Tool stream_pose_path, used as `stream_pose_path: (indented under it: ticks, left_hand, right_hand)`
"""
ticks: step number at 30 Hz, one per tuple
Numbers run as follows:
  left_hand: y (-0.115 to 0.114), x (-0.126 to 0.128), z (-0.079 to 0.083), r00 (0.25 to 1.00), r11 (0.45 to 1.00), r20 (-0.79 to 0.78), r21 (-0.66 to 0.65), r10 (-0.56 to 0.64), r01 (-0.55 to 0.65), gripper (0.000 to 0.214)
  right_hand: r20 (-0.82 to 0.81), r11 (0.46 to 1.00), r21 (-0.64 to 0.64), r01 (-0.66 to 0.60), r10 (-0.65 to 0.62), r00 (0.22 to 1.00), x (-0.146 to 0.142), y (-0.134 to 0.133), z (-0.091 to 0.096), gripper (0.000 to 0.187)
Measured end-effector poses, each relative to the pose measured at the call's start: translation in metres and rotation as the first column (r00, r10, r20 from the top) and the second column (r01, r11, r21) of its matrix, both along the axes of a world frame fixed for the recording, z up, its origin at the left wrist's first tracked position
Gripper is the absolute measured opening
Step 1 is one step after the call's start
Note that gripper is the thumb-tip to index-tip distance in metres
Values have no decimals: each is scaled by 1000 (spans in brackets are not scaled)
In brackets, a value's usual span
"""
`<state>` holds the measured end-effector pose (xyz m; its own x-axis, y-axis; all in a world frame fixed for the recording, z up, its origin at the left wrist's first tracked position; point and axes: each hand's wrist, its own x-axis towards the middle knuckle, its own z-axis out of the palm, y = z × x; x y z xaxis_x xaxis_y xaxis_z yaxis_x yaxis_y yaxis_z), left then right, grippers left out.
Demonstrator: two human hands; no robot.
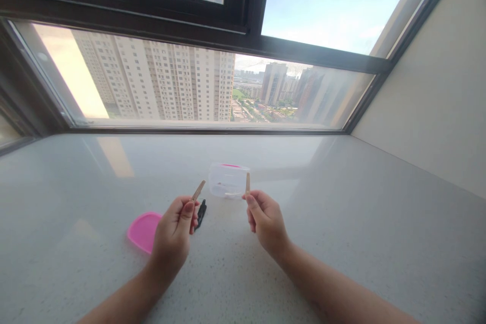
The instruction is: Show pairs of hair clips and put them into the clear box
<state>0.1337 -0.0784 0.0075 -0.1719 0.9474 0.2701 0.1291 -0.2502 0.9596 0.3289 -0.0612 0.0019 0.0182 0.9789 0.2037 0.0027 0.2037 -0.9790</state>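
A tan clip (198, 190) sits pinched in the left hand (172, 228), I see, a second tan clip (248, 182) in the right hand (269, 218), near a clear plastic container (228, 178).

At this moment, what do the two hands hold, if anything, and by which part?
The left hand pinches one slim tan piece, the right hand a similar piece, each by its near end; the far ends stick out.

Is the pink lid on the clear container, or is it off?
Off. The pink lid lies on the white surface, partly hidden by the left hand, apart from the clear container.
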Motion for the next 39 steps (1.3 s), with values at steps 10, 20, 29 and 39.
stream_pose_path:
  ticks: [10, 20, 29, 39]
  left_hand:
    - [2, 1, -3, 1000, 1000, 19, -10, 1, 0, 27]
    - [0, 0, -1, 998, 999, 48, -30, -41, 42, 27]
    - [1, -2, -3, 998, 997, 39, -46, -58, 60, 25]
    - [1, 0, 0, 999, 1000, 27, -8, -27, 27, 26]
  right_hand:
    - [257, 938, 178, -297, 247, 934, 1, -18, 2, 19]
    - [212, 972, 139, -188, 157, 965, 0, -13, 1, 23]
    - [181, 974, 190, -124, 90, 979, 1, -13, 2, 22]
    - [249, 945, 267, -189, 122, 961, 2, -16, 4, 22]
